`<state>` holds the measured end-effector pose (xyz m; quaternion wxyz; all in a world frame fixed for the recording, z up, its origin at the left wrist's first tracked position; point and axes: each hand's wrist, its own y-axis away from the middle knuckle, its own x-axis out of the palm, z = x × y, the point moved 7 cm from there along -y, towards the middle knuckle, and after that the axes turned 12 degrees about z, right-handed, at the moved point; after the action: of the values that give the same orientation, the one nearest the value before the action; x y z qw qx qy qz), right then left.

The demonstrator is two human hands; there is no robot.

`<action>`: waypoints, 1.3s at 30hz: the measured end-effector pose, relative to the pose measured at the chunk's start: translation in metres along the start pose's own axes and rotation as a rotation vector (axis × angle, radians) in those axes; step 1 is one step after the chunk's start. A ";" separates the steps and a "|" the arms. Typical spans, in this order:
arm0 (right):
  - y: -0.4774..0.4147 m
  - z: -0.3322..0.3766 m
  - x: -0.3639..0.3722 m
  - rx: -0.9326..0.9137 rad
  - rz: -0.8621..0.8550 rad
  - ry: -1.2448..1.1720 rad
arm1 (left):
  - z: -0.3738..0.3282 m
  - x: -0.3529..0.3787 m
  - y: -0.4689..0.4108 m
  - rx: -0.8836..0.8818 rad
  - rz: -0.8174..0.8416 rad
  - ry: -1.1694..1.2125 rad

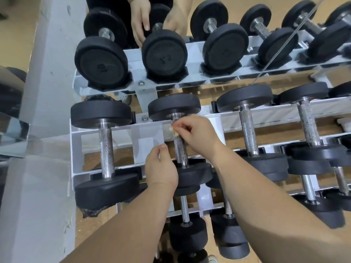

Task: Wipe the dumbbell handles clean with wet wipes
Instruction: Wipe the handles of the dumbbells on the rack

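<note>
A white wet wipe (150, 135) hangs spread out flat just left of the knurled steel handle (179, 147) of the second dumbbell from the left on the top rack tier. My left hand (161, 166) pinches the wipe's lower right corner beside the handle's near end. My right hand (197, 135) pinches its upper edge at the handle's far end, fingertips against the bar. The dumbbell's black heads (173, 106) sit in the rack cradles. The leftmost dumbbell's handle (105, 149) lies bare to the left.
The white rack (76, 147) holds several more black dumbbells (247, 130) to the right and on lower tiers. A mirror (165, 54) behind reflects the rack and both hands. A grey pillar (49, 73) stands at the left over a tan floor.
</note>
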<state>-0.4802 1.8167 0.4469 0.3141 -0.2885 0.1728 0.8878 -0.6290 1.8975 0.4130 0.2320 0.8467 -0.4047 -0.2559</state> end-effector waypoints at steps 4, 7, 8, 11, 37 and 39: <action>0.000 -0.005 -0.004 0.067 -0.040 -0.093 | 0.000 0.001 0.000 -0.003 0.005 -0.001; 0.027 -0.013 0.011 0.135 0.239 -0.190 | -0.001 0.001 0.001 0.000 0.015 0.011; 0.035 -0.016 0.013 0.140 0.284 -0.208 | -0.001 0.001 0.001 0.003 0.016 0.015; 0.034 -0.019 0.010 0.107 0.193 -0.197 | -0.002 0.001 0.001 0.000 0.017 0.020; 0.041 -0.034 0.020 0.172 0.265 -0.312 | 0.004 0.003 0.000 -0.059 0.043 0.130; 0.028 -0.032 0.013 0.151 0.143 -0.367 | 0.006 0.003 -0.001 -0.060 0.036 0.140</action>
<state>-0.4939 1.7867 0.4172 0.2971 -0.0844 0.1987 0.9301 -0.6309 1.8948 0.4068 0.2897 0.8478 -0.3948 -0.2037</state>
